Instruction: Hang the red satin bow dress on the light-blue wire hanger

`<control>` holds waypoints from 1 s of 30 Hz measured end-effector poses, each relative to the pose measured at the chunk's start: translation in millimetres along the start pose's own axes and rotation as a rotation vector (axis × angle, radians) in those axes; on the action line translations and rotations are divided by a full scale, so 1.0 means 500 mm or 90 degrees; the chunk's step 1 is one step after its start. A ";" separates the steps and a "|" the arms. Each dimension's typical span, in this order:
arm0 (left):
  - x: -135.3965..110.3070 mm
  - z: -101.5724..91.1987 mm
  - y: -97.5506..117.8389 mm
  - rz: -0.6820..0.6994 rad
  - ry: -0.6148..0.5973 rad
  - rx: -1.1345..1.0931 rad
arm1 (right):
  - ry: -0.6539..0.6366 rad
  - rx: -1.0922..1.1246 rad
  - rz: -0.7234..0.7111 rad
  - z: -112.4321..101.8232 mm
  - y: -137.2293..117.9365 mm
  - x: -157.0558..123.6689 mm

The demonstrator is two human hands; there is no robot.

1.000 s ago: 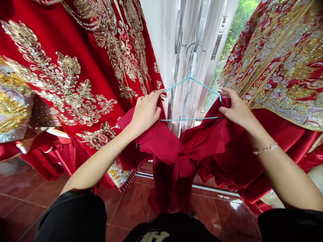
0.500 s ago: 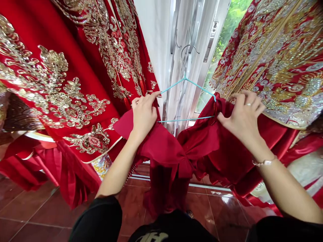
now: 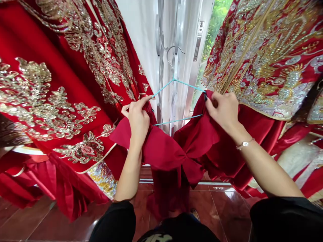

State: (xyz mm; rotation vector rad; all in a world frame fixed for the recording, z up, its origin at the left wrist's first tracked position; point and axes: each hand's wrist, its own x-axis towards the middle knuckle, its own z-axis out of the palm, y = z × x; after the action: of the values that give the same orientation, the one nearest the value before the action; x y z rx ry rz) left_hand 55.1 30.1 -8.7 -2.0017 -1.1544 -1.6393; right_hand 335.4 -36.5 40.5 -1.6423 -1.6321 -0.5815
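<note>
Our left hand (image 3: 137,122) pinches red satin (image 3: 161,148) at one tip of the blue hanger (image 3: 174,80); our right hand (image 3: 223,109) bunches it at the other.

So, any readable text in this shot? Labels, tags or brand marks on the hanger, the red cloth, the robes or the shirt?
White print on the black shirt: cut off by the bottom edge, too partial to read.
No other words, numbers or labels visible: none on the blue wire hanger, the red satin cloth or the gold-embroidered red robes.
</note>
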 end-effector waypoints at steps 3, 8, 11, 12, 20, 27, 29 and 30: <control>0.001 -0.002 -0.004 0.012 -0.007 0.005 | -0.078 -0.085 -0.067 -0.014 -0.009 -0.022; 0.000 -0.006 0.011 -0.032 -0.044 -0.007 | 0.000 -0.088 -0.045 -0.010 -0.043 -0.039; -0.003 -0.008 0.018 -0.030 -0.028 -0.007 | 0.035 -0.050 -0.020 0.034 -0.050 -0.025; -0.004 -0.010 0.019 -0.020 -0.023 -0.002 | 0.026 -0.036 -0.019 0.049 -0.045 -0.019; -0.004 -0.037 0.045 -0.035 -0.070 0.018 | -0.058 0.038 -0.015 0.063 0.019 -0.002; -0.007 -0.046 0.063 -0.064 -0.097 0.065 | -0.086 -0.122 0.087 0.061 -0.017 0.021; -0.007 -0.049 0.064 -0.058 -0.107 0.070 | -0.098 -0.163 0.105 0.063 -0.027 0.032; -0.006 -0.051 0.064 -0.056 -0.111 0.071 | -0.105 -0.177 0.108 0.063 -0.031 0.040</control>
State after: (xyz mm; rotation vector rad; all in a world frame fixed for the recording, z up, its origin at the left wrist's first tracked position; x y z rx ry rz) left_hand 61.6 -8.3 3.8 -2.0818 -1.3813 -1.4285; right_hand 316.6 -0.9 38.5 -2.0580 -1.5601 -0.6217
